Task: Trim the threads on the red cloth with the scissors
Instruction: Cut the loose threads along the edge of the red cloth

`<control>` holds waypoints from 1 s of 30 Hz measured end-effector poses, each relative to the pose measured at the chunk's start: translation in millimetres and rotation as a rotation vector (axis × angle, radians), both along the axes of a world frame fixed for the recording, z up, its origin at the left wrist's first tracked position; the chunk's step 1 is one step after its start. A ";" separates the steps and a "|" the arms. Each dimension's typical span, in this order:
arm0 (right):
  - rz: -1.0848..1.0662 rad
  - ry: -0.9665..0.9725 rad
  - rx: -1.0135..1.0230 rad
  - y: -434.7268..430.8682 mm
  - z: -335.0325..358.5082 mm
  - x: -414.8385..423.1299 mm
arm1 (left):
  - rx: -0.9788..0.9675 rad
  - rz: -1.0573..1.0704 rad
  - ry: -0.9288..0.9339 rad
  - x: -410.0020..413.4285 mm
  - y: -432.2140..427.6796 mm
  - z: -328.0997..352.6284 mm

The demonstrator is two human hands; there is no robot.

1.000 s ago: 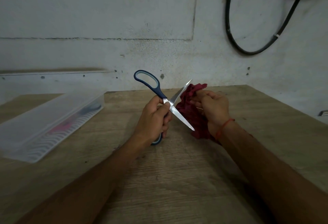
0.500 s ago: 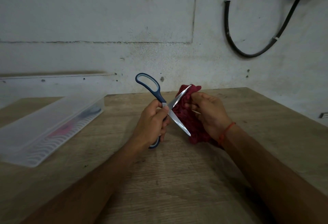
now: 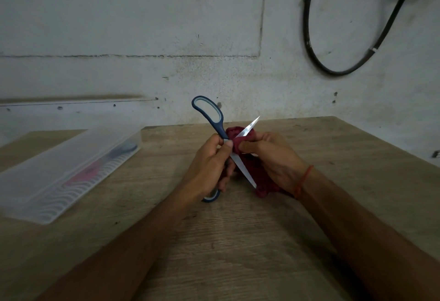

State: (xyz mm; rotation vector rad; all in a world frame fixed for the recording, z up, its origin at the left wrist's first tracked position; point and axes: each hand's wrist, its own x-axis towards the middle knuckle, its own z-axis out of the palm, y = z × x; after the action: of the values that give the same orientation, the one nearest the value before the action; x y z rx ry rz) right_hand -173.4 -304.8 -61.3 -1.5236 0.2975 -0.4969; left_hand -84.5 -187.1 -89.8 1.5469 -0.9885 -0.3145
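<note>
My left hand (image 3: pixel 209 167) grips blue-handled scissors (image 3: pixel 215 124) near the pivot. The blades are spread wide: one points up and right, the other down and right across the cloth. One handle loop stands above my hand, the other sticks out below it. My right hand (image 3: pixel 273 160) holds a bunched red cloth (image 3: pixel 264 188) just above the wooden table (image 3: pixel 238 241). The cloth sits between the two blades, pinched by my fingertips right next to my left thumb. No loose thread is clear to see.
A long clear plastic box (image 3: pixel 64 169) with a dark and a red item inside lies on the table at the left. A black cable loop (image 3: pixel 338 45) hangs on the grey wall at the back right. The table's right edge runs diagonally at the right.
Both hands have drawn closer together. The scissors have tilted more upright, and the cloth now sits deeper between the open blades.
</note>
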 end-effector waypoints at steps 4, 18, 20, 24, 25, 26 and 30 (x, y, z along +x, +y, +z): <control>-0.116 -0.097 0.072 13.0 -0.2 1.7 | -0.028 0.011 0.026 -2.2 -1.6 3.8; -0.373 -0.038 0.229 -18.6 11.5 4.8 | -0.026 0.043 -0.010 -3.1 -8.2 1.8; -0.393 -0.039 0.261 -23.4 11.4 2.6 | -0.027 0.035 -0.018 -5.7 -11.8 0.7; -0.430 -0.113 0.330 -19.1 15.1 -0.6 | -0.028 0.032 -0.040 -8.3 -12.2 0.9; -0.431 -0.123 0.336 -16.5 14.2 -0.4 | -0.025 0.042 -0.045 -8.1 -11.2 0.3; -0.428 -0.119 0.322 -13.7 12.2 0.3 | -0.024 0.058 -0.047 -7.4 -9.6 -0.5; -0.302 0.016 0.188 3.6 -0.4 3.9 | -0.032 0.135 -0.063 -4.3 -3.0 0.9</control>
State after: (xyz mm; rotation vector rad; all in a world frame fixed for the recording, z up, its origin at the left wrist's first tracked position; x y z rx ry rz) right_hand -169.4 -301.3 -61.7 -1.3059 0.5761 -0.6752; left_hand -88.7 -190.2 -88.9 1.5938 -0.9282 -0.1556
